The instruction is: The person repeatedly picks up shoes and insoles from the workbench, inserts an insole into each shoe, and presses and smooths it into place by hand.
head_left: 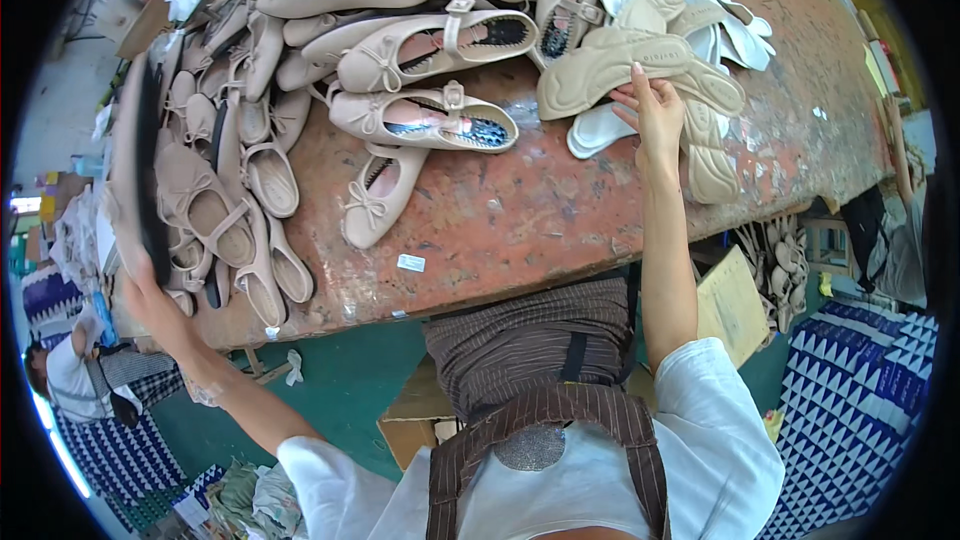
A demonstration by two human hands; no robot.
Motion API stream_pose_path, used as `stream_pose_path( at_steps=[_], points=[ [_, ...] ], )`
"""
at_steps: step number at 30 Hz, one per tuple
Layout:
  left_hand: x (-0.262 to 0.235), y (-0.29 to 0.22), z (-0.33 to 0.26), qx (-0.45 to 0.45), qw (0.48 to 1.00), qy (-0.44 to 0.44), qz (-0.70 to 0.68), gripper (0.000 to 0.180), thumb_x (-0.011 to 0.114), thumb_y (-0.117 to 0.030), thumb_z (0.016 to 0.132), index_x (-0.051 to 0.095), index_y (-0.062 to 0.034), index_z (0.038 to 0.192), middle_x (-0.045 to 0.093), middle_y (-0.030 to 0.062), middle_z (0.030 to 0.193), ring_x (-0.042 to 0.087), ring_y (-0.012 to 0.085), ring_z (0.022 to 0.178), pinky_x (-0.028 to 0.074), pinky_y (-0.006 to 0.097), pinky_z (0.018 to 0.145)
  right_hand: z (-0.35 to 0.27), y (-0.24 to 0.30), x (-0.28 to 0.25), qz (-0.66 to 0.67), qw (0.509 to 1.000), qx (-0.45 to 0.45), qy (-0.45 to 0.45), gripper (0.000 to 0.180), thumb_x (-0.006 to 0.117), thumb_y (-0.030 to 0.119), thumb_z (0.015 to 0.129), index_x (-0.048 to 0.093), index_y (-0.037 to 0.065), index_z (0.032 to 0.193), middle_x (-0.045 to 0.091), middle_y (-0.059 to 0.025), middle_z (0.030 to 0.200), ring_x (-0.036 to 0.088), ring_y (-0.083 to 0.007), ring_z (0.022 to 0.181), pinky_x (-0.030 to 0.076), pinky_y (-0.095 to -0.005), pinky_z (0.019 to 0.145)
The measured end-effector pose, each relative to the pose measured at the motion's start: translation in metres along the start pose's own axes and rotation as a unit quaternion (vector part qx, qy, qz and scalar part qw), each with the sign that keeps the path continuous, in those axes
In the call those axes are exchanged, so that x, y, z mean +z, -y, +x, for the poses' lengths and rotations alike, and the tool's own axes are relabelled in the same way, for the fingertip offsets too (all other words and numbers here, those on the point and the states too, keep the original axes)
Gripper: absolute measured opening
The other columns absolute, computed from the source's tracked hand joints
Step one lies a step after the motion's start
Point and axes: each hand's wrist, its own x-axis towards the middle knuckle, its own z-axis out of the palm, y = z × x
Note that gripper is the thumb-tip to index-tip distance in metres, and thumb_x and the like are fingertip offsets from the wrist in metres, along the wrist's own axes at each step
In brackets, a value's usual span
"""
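At the far left, my left hand [155, 308] grips the near end of a beige flat shoe [122, 165], which stands on its side with its dark sole toward the pile and is smeared by motion. On the right, my right hand [657, 118] pinches the edge of a beige insole [590, 75], fingertip on top, the other fingers spread beside it. More beige insoles [712, 175] lie under and around it, along with white insoles [598, 130]. Two strapped beige shoes [430, 120] with bows lie mid-table, their dark and pink inner bottoms showing.
Beige shoes [235, 225] are heaped along the left of the worn reddish table [520, 205], with more at its back. A small white label [411, 262] lies near the front edge. Below stand a cardboard box [405, 420] and, at right, a rack of shoes [780, 265]. Another person [75, 370] is at far left.
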Motion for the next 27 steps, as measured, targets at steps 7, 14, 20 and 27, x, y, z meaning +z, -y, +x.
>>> stream_pose_path(
  at_steps=[7,14,20,27],
  points=[
    [0.177,-0.062,-0.015,0.1,0.972,0.115,-0.176,0.046,0.065,-0.018,0.093,0.053,-0.0046,0.135,0.068,0.006,0.108,0.064,0.0136,0.094,0.052,0.024,0.075,-0.004,0.006,-0.004,0.266,0.959,-0.084,0.056,0.024,0.061,0.014,0.098,0.056,0.005,0.12,0.064,-0.0039,0.111,0.063,-0.0152,0.101,0.051,-0.0331,0.092],
    [0.382,-0.113,-0.077,0.012,0.977,0.211,0.005,0.046,0.069,-0.046,0.086,0.063,-0.0006,0.094,0.07,0.0177,0.077,0.068,0.0408,0.076,0.051,0.05,0.067,-0.013,0.022,-0.072,0.391,0.846,-0.015,0.362,0.065,0.045,0.025,0.098,0.025,-0.007,0.15,0.045,-0.0058,0.094,0.042,-0.0114,0.069,0.04,-0.0293,0.068],
    [0.27,-0.162,-0.095,0.071,0.97,0.219,-0.081,0.018,0.067,-0.017,0.07,0.059,-0.0008,0.07,0.06,0.02,0.065,0.062,0.0377,0.062,0.047,0.043,0.058,-0.058,0.041,-0.098,0.285,0.908,0.042,0.306,0.069,0.042,0.043,0.103,0.029,-0.008,0.148,0.056,-0.0119,0.103,0.046,-0.0127,0.07,0.043,-0.0298,0.067],
    [0.244,-0.097,-0.166,0.257,0.796,0.539,-0.096,0.019,0.057,0.003,0.079,0.058,-0.0053,0.096,0.06,0.0124,0.081,0.061,0.0317,0.073,0.047,0.041,0.062,-0.111,0.019,-0.099,-0.029,0.973,0.147,0.176,0.049,0.044,0.041,0.102,0.061,-0.002,0.121,0.064,-0.0098,0.104,0.054,-0.0101,0.078,0.047,-0.0249,0.066]
  ],
)
